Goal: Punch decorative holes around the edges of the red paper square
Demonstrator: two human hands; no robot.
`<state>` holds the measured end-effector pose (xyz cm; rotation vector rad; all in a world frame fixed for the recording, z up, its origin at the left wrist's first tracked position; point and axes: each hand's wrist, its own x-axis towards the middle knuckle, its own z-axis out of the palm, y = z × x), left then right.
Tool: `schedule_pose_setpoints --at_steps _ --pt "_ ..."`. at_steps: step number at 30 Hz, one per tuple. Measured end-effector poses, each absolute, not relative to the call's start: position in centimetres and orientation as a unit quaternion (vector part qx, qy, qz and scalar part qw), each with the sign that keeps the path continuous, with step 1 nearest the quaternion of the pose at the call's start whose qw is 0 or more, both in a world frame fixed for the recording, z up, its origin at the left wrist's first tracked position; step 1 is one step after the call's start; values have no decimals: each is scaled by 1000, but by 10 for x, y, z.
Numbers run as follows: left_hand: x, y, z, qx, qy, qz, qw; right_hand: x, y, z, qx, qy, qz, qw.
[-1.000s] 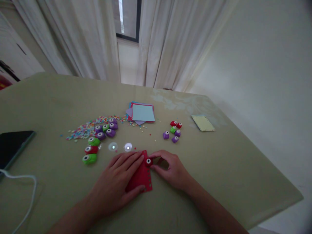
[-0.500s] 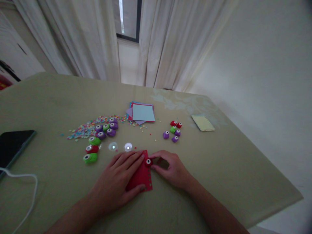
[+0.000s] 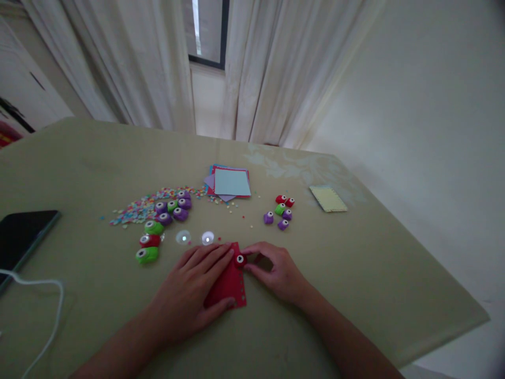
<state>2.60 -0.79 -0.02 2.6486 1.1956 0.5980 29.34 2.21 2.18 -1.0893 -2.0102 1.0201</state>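
Under my left hand (image 3: 197, 281) lies a red sheet of paper (image 3: 226, 289), pressed to the table by flat, outstretched fingers. A row of small holes runs down the sheet's right edge. At that edge, close to the far corner, sits a small red hole punch (image 3: 240, 260) with an eye on top. The thumb and forefinger of my right hand (image 3: 278, 271) pinch the punch from its right side. The other fingers curl beneath, partly hidden.
Several eye-topped punches stand left (image 3: 147, 256) and right (image 3: 280, 209) of centre. Paper confetti (image 3: 138, 209) is spread behind the left group. Farther back are stacked coloured sheets (image 3: 232, 182) and a yellowish pad (image 3: 329, 199). Two clear discs (image 3: 208, 238), a tablet (image 3: 23, 231) and a white cable (image 3: 59, 305) lie nearby.
The red punch and my right fingertips have shifted very slightly toward the far end of the paper's edge. My left hand keeps its place on the sheet.
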Motion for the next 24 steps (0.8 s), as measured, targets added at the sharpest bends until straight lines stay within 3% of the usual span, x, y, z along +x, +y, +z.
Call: schedule_pose_setpoints --at_steps 24 --pt "25 -7 -2 893 401 190 79 294 23 22 -406 -768 383 314"
